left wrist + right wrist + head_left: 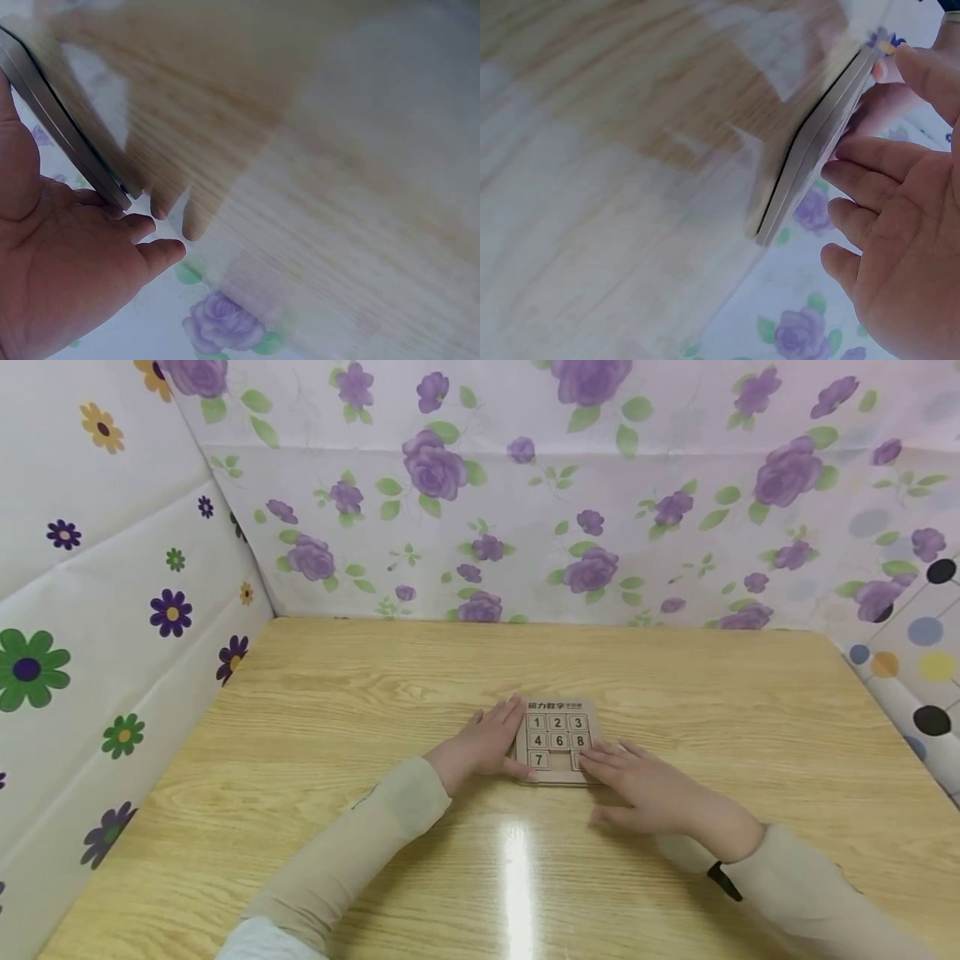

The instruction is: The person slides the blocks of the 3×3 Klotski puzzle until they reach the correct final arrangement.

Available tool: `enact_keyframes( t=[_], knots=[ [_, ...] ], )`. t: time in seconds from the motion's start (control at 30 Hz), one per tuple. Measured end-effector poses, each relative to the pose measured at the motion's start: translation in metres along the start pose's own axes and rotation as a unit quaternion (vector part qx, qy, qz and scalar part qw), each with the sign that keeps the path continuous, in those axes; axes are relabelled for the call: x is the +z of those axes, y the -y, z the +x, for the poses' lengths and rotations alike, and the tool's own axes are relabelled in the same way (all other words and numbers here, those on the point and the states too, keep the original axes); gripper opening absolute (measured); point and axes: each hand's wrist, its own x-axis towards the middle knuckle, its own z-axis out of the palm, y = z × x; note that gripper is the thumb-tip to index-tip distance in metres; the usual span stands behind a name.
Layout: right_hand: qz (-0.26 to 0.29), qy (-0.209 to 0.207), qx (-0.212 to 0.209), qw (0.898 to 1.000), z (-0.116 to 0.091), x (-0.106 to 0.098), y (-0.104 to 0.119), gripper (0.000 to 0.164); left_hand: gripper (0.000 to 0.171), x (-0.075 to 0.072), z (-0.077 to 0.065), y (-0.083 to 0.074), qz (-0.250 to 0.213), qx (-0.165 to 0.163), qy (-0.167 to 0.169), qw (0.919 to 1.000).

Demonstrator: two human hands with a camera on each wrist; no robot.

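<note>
A flat wooden number slide puzzle [558, 775] lies on the table, with several numbered tiles [557, 722] in rows and a gap in the middle of its bottom row. My left hand [487, 742] holds the puzzle at its left side, fingers along the edge and thumb at the lower left corner. In the left wrist view the same hand [75, 262] is against the puzzle's side [64, 127]. My right hand [652, 789] reaches over the lower right corner, its extended fingertips on the bottom right tile, whose number they hide. The right wrist view shows those fingers [874, 187] beside the puzzle's edge [810, 142].
The wood-grain table [360, 693] is glossy and reflects a strip of light in front of the puzzle. Flowered sheets [450, 527] hang behind it and along the left, and a dotted sheet [922, 635] hangs at the right.
</note>
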Motion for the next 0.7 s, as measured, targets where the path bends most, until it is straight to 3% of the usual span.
enact_keyframes(
  t=[0.2, 0.53, 0.7],
  knots=[
    [-0.007, -0.005, -0.004, 1.0, -0.003, 0.0, -0.001, 0.065, 0.116, -0.001, -0.001, -0.001, -0.005, 0.0, 0.001, 1.0],
    [0.003, -0.003, -0.02, 1.0, 0.013, 0.007, 0.01, 0.069, 0.115, 0.0, -0.001, 0.001, 0.002, 0.005, -0.008, 1.0],
    [0.02, 0.009, -0.009, 1.0, 0.015, 0.004, 0.01, 0.07, 0.115, 0.001, -0.001, 0.001, -0.003, 0.006, -0.006, 1.0]
  ],
)
